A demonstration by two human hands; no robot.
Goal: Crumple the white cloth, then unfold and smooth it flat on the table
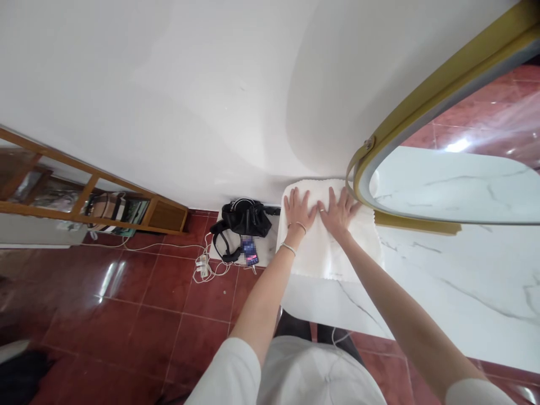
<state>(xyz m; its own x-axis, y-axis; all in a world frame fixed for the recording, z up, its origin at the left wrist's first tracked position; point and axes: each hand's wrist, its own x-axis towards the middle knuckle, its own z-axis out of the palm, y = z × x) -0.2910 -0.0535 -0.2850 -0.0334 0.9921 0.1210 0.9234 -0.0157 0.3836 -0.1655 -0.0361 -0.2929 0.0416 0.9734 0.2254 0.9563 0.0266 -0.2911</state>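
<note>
A white cloth (324, 256) with a scalloped edge lies spread over the left end of a white marble-patterned table (447, 281). Flat on its upper part rests my left hand (298, 212), fingers spread, with two bracelets at the wrist. Just to the right, my right hand (336, 216) also presses on the cloth with its fingers apart and a ring on one of them. The thumbs of both hands come close to each other. The fingertips of my right hand are near the mirror's bracket.
A gold-framed mirror (455, 169) stands on the table at right. Left of the table, a black bag (244, 218), a phone (250, 251) and white cables (205, 267) sit low down. A wooden cabinet (169, 214) stands along the white wall (189, 101).
</note>
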